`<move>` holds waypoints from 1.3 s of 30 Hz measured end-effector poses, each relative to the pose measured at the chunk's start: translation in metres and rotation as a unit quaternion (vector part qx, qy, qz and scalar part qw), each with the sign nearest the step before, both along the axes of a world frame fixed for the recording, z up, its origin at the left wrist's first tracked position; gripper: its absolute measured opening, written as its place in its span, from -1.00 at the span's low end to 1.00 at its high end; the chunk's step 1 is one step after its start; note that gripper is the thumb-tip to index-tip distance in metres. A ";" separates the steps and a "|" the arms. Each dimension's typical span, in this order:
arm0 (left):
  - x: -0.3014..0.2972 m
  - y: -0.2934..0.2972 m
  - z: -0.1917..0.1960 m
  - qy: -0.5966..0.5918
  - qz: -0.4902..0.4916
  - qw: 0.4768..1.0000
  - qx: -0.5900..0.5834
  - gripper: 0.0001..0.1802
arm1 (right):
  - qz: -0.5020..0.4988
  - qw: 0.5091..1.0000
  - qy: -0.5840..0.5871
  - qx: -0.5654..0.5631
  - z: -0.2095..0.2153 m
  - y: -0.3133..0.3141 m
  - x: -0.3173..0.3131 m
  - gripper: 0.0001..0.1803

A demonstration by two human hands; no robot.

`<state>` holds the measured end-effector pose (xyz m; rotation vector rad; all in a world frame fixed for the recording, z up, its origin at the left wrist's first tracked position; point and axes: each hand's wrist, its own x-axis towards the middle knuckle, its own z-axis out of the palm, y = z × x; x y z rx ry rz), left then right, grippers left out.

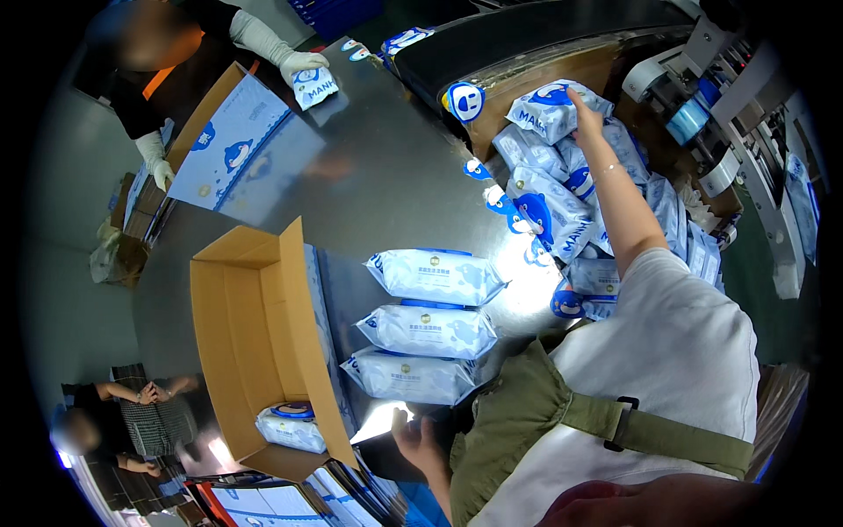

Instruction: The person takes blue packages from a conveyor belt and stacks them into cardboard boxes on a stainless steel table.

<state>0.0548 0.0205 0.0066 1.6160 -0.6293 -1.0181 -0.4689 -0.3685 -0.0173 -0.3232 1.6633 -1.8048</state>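
Observation:
My right hand [587, 119] reaches far right and grips a pack of wet wipes [543, 112], white and blue, on top of a heap of like packs [537, 198] in a large cardboard bin. My left hand [421, 443] is low near the table edge, fingers apart, with nothing in it. Just beyond it lie three wipe packs in a row, the nearest pack [408, 376] closest to that hand. Left of them an open carton [250, 325] lies with its opening toward me. One wipe pack [291, 428] sits inside at its near end.
Across the metal table [378, 184], a co-worker's gloved hand [303, 66] holds a wipe pack beside another carton [233, 145]. A black conveyor belt [527, 44] runs behind, with machinery [711, 114] at right. Flat cartons [272, 505] are stacked near me. Another person stands at far left.

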 end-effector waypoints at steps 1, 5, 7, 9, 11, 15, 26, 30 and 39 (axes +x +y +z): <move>0.000 -0.002 0.000 -0.009 -0.010 1.000 -0.001 -0.28 | -0.039 0.997 0.014 0.058 0.002 -0.007 0.004 0.30; 0.001 -0.013 -0.012 -0.026 -0.050 0.997 -0.048 -0.41 | -0.162 0.954 0.131 0.218 0.001 -0.031 0.036 0.46; -0.003 -0.016 -0.012 0.006 -0.055 0.997 -0.062 -0.42 | -0.156 0.962 0.111 0.195 0.005 -0.025 0.040 0.39; 0.000 -0.014 -0.023 0.029 -0.059 0.996 -0.057 -0.42 | -0.078 0.993 0.092 0.016 -0.024 -0.001 0.002 0.31; 0.002 -0.009 -0.020 0.052 -0.069 0.995 -0.041 -0.37 | 0.013 0.993 -0.008 -0.118 -0.009 0.023 0.034 0.15; -0.002 -0.017 0.005 0.078 -0.066 0.993 -0.053 -0.36 | 0.344 0.867 -0.315 -0.178 0.027 0.084 0.052 -0.37; -0.022 -0.045 0.013 0.234 -0.016 0.970 0.060 -0.40 | 0.753 0.614 0.233 0.027 0.052 0.031 0.212 -0.14; -0.028 -0.053 0.020 0.248 -0.002 0.966 0.072 -0.30 | 0.786 0.618 -0.010 -0.007 0.029 0.018 0.235 0.13; -0.044 -0.038 0.021 0.276 -0.008 0.959 0.060 -0.35 | 0.659 0.713 -0.240 -0.002 0.021 0.112 0.193 0.13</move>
